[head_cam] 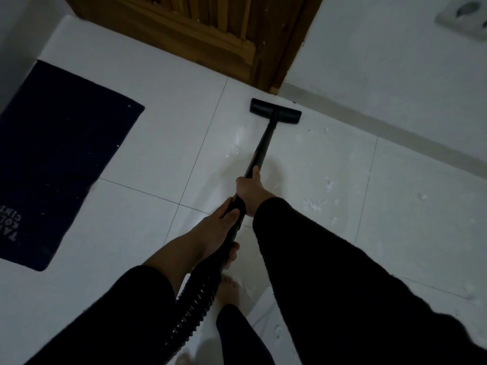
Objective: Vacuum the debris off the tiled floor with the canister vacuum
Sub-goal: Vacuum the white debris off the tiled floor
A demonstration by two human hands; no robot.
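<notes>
A black vacuum wand [261,148] runs from my hands down to a flat black floor nozzle [275,111], which rests on the white tiled floor [158,143] close to the door's corner. My right hand [250,192] grips the wand higher along the tube. My left hand [220,230] is closed around the handle end, where the ribbed black hose [192,309] starts. White debris flecks [315,205] lie scattered on the tiles right of the wand, and a few flecks [237,146] lie left of it. The canister is out of view.
A dark blue mat [55,159] with white lettering lies at the left. A brown wooden door [210,35] stands at the far side, with a white wall and grey skirting [382,127] running to the right. My bare foot [230,291] stands below my hands.
</notes>
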